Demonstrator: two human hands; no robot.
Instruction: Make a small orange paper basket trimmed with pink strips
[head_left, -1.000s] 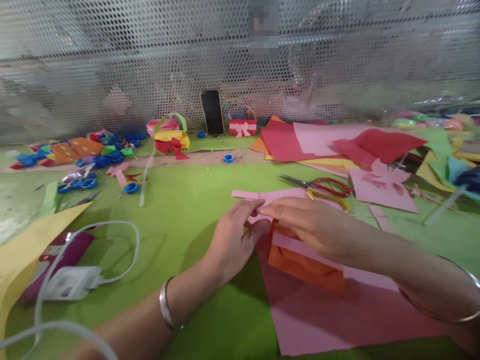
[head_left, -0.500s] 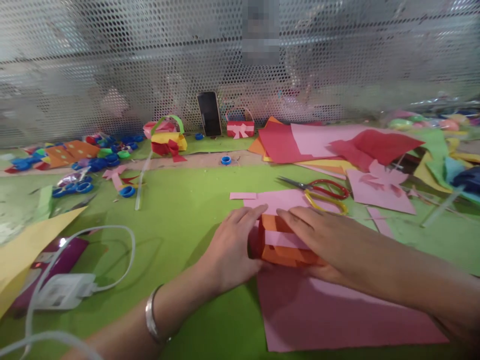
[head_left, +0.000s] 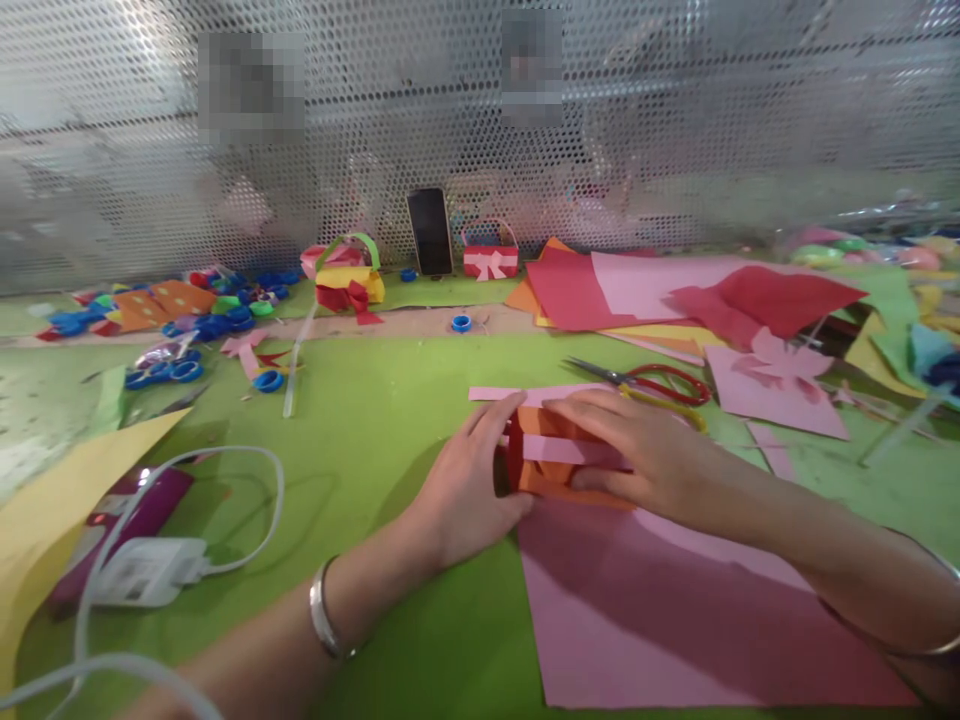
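Note:
A small orange paper box (head_left: 546,478) with a pink paper strip (head_left: 570,452) across it sits on a pink paper sheet (head_left: 675,610). Its left end, which looks red, is spanned by my left hand (head_left: 469,485), thumb at the near edge and fingers at the far edge. My right hand (head_left: 637,450) covers the right end, its upper fingers along the far side and a lower digit over the near part of the box. Much of the right end is hidden under that hand. A thin pink strip (head_left: 487,394) lies just beyond my left fingertips.
Scissors (head_left: 637,380) with red and yellow handles lie beyond my right hand. Coloured paper sheets (head_left: 637,285) are piled behind. Paper baskets (head_left: 351,285) and a phone (head_left: 430,232) stand by the perforated metal panel (head_left: 360,120). A white charger (head_left: 150,572) with cable lies left.
Both hands and the box have shifted slightly away from me. A lower digit of my right hand has come up from the near edge onto the box. The view has shifted a little.

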